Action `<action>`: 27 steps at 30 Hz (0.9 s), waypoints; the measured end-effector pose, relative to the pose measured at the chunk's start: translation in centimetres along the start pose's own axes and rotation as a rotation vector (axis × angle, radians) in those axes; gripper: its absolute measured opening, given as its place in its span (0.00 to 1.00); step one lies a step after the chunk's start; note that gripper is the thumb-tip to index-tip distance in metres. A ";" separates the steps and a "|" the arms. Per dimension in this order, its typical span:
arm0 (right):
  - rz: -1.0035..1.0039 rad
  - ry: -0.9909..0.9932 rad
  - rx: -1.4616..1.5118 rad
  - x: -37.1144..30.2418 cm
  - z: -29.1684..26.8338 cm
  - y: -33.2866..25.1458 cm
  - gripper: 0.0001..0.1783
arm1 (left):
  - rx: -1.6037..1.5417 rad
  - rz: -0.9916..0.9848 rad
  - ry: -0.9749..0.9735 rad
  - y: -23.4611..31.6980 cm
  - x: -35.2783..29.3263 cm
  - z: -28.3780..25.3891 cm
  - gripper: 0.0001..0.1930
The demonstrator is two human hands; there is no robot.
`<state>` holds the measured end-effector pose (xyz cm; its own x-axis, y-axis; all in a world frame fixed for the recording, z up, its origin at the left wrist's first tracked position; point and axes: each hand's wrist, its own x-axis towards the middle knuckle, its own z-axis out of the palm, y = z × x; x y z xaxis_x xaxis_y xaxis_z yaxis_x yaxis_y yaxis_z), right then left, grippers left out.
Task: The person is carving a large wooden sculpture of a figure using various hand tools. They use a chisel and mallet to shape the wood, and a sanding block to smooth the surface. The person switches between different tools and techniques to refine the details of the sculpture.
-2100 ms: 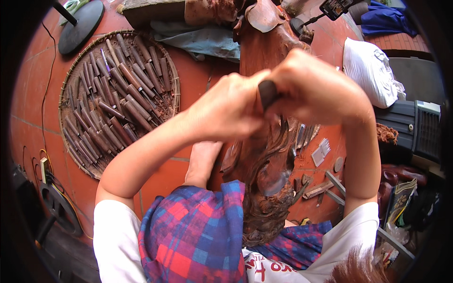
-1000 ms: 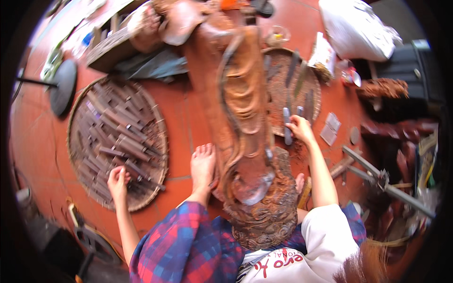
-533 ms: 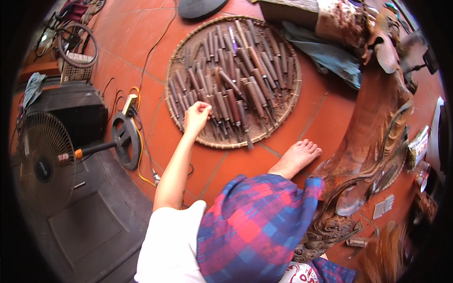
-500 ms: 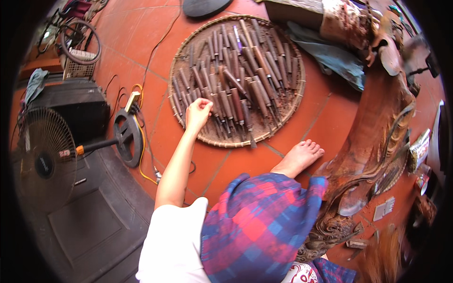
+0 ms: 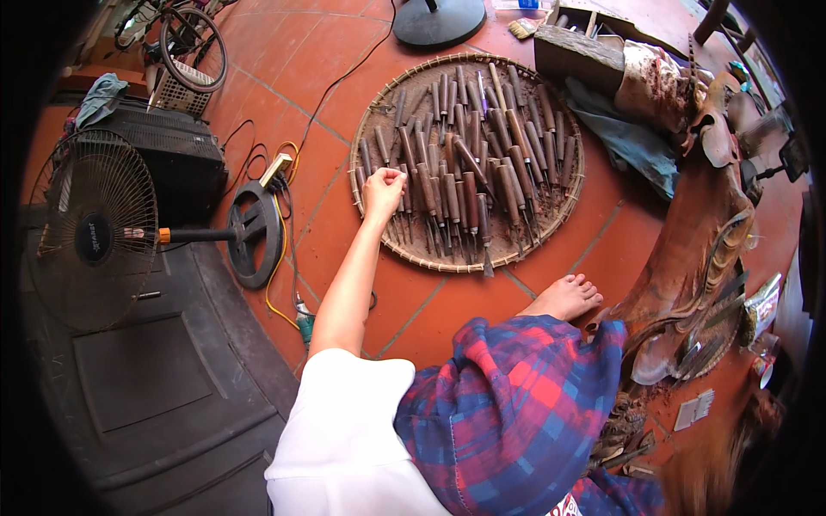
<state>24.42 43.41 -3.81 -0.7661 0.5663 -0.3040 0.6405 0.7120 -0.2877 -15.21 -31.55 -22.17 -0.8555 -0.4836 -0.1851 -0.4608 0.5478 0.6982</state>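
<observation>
My left hand [image 5: 383, 193] reaches over the left front part of a round woven tray [image 5: 397, 248], its fingers pinched together. Whatever lies between the fingertips is too small or hidden to make out. Many carving chisels [image 5: 473, 211] with dark wooden handles fill the tray, mostly lying with their handles pointing away and their blades toward me. Some chisels near the left rim are covered by the hand. One wider blade sticks out over the tray's front rim. My right hand is out of the picture.
A large carved piece of wood [image 5: 680, 249] stands on the right, beside my bare foot [image 5: 565, 297]. To the left are a standing fan [image 5: 95, 239], a black speaker-like box [image 5: 163, 155] and cables across the red tiles. A blue-grey cloth [image 5: 632, 142] lies right of the tray.
The view has swung, so the tray and most things now appear farther right and the fan base at the top shows more. My left hand stays pinched, slightly closer to the tray's left rim.
</observation>
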 end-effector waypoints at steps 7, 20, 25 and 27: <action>-0.204 0.260 -0.001 -1.1 -2.4 -6.0 0.18 | 0.309 0.111 0.105 1.6 0.0 3.1 0.23; -0.331 0.426 -0.060 -3.1 -4.2 -9.2 0.16 | 0.399 0.115 -0.049 3.4 -1.9 5.6 0.20; -0.402 0.527 -0.114 -3.9 -5.5 -11.2 0.15 | 0.513 0.002 -0.088 7.1 -3.4 7.2 0.24; -0.474 0.554 -0.160 -3.7 -5.9 -12.8 0.15 | 0.474 -0.011 -0.114 4.0 -3.7 8.1 0.25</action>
<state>18.75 34.66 6.33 -0.8998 0.2801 0.3344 0.2518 0.9595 -0.1260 -15.79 -22.00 -24.26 -0.8583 -0.4275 -0.2837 -0.5039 0.8066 0.3091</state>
